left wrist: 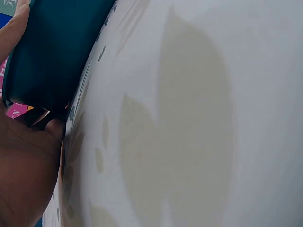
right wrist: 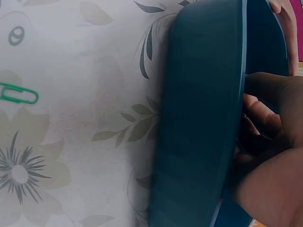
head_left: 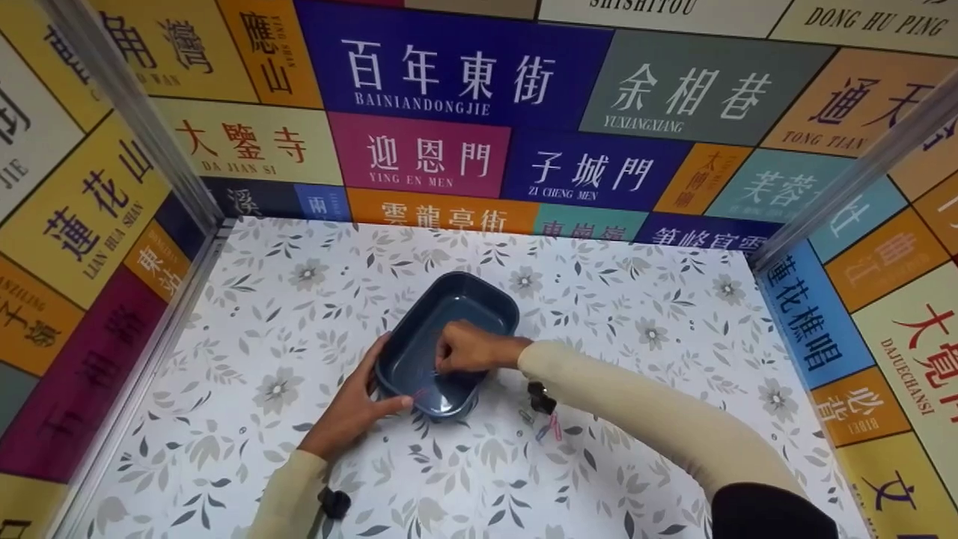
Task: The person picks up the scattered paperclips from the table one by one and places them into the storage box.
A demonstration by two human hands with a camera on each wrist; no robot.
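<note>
Beige sleeve (head_left: 636, 404) foremost, the head view shows the right hand (head_left: 475, 349), fingers curled, inside the blue tub (head_left: 458, 308) (whether pinching anything, I cannot tell), left hand (head_left: 350, 413) gripping its side. Left wrist adds outer wall beside those fingers; right wrist, a green clip (right wrist: 34, 97) well apart from the right fingers.

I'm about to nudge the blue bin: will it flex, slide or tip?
The blue bin is probably fairly stiff: its rim shows no visible bending where the left hand grips it. The glossy inside suggests smooth plastic, so it may slide. Its long, low shape makes tipping seem unlikely under a gentle push.
</note>
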